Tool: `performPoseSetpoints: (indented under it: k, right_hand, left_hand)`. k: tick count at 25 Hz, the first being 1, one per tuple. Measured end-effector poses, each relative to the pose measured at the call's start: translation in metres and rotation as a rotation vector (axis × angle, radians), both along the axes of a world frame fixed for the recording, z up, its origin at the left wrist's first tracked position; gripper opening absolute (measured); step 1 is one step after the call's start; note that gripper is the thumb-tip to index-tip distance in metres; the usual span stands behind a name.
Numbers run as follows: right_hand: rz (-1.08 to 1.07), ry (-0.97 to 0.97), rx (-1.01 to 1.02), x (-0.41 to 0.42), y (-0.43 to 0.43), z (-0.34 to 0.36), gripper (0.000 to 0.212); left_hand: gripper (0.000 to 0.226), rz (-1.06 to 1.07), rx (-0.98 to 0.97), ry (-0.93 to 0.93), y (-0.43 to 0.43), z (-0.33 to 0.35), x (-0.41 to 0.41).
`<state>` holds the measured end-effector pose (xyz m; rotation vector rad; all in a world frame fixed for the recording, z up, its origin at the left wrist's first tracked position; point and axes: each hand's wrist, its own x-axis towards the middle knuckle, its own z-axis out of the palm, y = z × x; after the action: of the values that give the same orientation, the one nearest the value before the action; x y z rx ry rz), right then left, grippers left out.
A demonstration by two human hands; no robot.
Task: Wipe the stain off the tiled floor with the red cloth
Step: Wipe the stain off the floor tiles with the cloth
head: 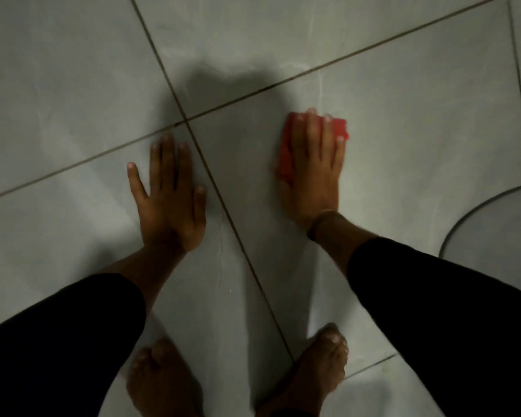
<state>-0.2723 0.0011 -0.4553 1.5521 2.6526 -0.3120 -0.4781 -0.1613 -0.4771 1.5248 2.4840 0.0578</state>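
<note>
The red cloth [340,129] lies flat on the grey tiled floor [73,85], right of centre. My right hand [315,167] presses on top of it, fingers spread, with red showing past the fingertips and along the hand's left side. My left hand [169,200] rests palm down on the tile to the left, fingers apart, holding nothing. A faint pale streak [321,82] runs up the tile just beyond the cloth. No distinct stain shows in the dim light.
Dark grout lines [211,176] cross between my hands. My two bare feet [163,383] [316,368] stand at the bottom edge. A curved pale object with a dark rim [494,233] sits on the floor at the right. A shadow falls ahead of my hands.
</note>
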Motion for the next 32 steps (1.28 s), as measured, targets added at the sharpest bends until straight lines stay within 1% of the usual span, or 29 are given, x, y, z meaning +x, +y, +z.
performPoseSetpoints:
  k: [2,3,5,6,7,9,10,11,12,13,14,16,18,19,20,21,22,23,24,25,26,27,29,31,32]
  right_hand:
    - [0.085,0.068,0.005,-0.022,-0.031,-0.005,0.073]
    - [0.159,0.082,-0.038,-0.015,-0.061,-0.003,0.072]
    - [0.239,0.045,-0.129,0.034,-0.107,0.007,0.074]
    - [0.247,0.025,-0.147,0.062,-0.108,0.012,0.075]
    - [0.227,0.002,-0.134,0.084,-0.092,0.015,0.076]
    - [0.063,-0.047,-0.057,0.096,-0.025,0.011,0.076]
    - [-0.054,-0.038,-0.011,0.082,0.016,0.007,0.077]
    - [-0.127,-0.012,0.023,0.058,0.056,0.003,0.078]
    - [-0.131,0.006,0.025,0.028,0.084,0.001,0.079]
    - [-0.105,0.021,0.048,0.001,0.093,-0.002,0.078]
    - [-0.050,0.048,0.066,-0.019,0.084,-0.005,0.076]
    - [0.135,0.078,0.061,-0.022,0.025,-0.007,0.071]
    - [0.255,0.054,-0.030,0.026,-0.038,0.001,0.070]
    - [0.274,0.014,-0.066,0.055,-0.050,0.009,0.072]
    - [0.269,-0.031,-0.061,0.079,-0.040,0.012,0.074]
    - [0.202,-0.070,-0.046,0.091,-0.014,0.012,0.076]
    - [0.085,-0.088,-0.033,0.089,0.020,0.009,0.078]
    - [-0.027,-0.073,-0.004,0.072,0.057,0.006,0.079]
    - [-0.093,-0.040,0.029,0.041,0.089,0.001,0.079]
    - [-0.093,-0.021,0.042,0.005,0.108,-0.002,0.079]
    - [-0.043,0.008,0.084,-0.029,0.109,-0.007,0.078]
    - [0.052,0.064,0.103,-0.059,0.092,-0.010,0.075]
    - [0.287,0.145,0.070,-0.080,0.018,-0.011,0.071]
    - [0.439,0.130,-0.027,-0.039,-0.058,-0.002,0.068]
    - [0.484,0.097,-0.061,-0.008,-0.079,0.004,0.066]
  left_hand:
    - [0.075,-0.004,-0.001,-0.001,-0.001,0.001,0.001]
    - [0.075,-0.007,0.006,-0.002,-0.001,0.003,0.002]
    - [0.074,-0.009,0.009,-0.011,-0.001,0.005,0.002]
    - [0.075,-0.006,0.000,-0.011,0.000,0.006,0.002]
    - [0.075,-0.001,-0.009,-0.009,0.000,0.007,0.002]
    - [0.075,0.000,-0.026,-0.004,0.002,0.007,0.002]
    - [0.075,-0.003,-0.030,-0.002,0.003,0.006,0.002]
    - [0.075,-0.002,-0.027,-0.002,0.002,0.006,0.002]
    - [0.075,-0.002,-0.017,-0.001,0.002,0.006,0.002]
    - [0.074,-0.006,-0.002,-0.002,0.001,0.005,0.002]
    - [0.074,-0.012,0.018,-0.002,0.000,0.004,0.002]
    - [0.072,-0.018,0.058,0.008,-0.002,0.003,0.000]
    - [0.073,-0.020,0.087,0.014,-0.002,0.002,0.000]
    - [0.073,-0.022,0.086,0.016,-0.003,0.001,0.001]
    - [0.074,-0.022,0.081,0.016,-0.003,0.000,0.000]
    - [0.074,-0.026,0.076,0.018,-0.002,-0.001,0.000]
    - [0.075,-0.028,0.072,0.022,-0.002,-0.002,0.000]
    - [0.075,-0.025,0.069,0.031,-0.003,-0.004,0.000]
    - [0.075,-0.022,0.065,0.040,-0.003,-0.005,0.000]
    - [0.074,-0.024,0.060,0.041,-0.004,-0.006,-0.001]
    - [0.074,-0.029,0.057,0.037,-0.003,-0.006,0.000]
    - [0.074,-0.030,0.055,0.034,-0.001,-0.006,0.001]
    - [0.074,-0.018,0.044,0.030,0.000,-0.003,0.001]
    - [0.074,-0.016,0.039,0.024,-0.001,-0.002,-0.001]
    - [0.074,-0.020,0.037,0.021,-0.001,-0.002,-0.001]
